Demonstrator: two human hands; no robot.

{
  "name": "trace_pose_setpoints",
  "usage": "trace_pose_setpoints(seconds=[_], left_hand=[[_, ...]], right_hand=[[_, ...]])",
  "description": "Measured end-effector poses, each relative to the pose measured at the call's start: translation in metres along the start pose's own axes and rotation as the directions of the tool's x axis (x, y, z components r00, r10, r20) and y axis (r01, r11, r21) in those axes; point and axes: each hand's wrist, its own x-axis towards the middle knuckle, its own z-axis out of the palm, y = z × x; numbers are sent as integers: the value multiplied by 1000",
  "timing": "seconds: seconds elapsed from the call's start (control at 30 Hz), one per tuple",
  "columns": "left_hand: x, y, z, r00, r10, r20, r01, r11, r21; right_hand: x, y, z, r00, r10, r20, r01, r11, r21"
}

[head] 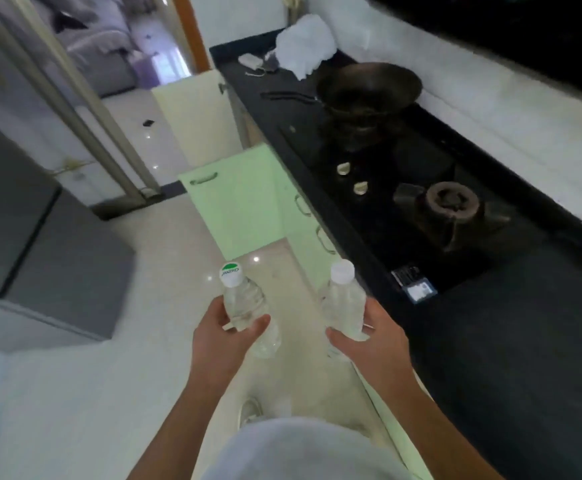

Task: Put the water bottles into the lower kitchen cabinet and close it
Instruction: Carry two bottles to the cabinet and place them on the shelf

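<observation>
My left hand (220,336) grips a clear water bottle (242,301) with a white cap bearing a green logo. A second clear bottle (343,304) with a plain white cap is held upright in my right hand (374,344). Both bottles hang above the pale floor, beside the counter's front. Ahead, a light green lower cabinet door (237,202) with a metal handle stands swung open into the aisle. The cabinet's inside is hidden behind the door and the counter edge.
A black counter (507,341) runs along the right with a gas hob (449,206), a dark wok (369,88) and a white cloth (305,46). A second pale door (196,119) stands open farther on. A grey fridge (40,237) flanks the left of the aisle.
</observation>
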Motion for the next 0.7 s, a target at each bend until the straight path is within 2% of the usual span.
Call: trace_pose_setpoints(seconds=[0.17,0.33,0.53,0.7], left_hand=[[-15,-52,-102,960,-111,-258,95,993,-74],[-31,-105,-203,875,-247,-417,185,965,-185],[-23,-147,-293,791,-319,-522,232,946,-226],[13,-147,-312,806,-294,-514,228,955,-189]], right_hand=[[2,-57,99,954,-152,257,171,984,-53],[-9,-108,210,877,-233,421,269,963,-26],[-14,-138,296,849,-233,474,241,969,45],[11,-151,315,869,-215,446,220,975,40]])
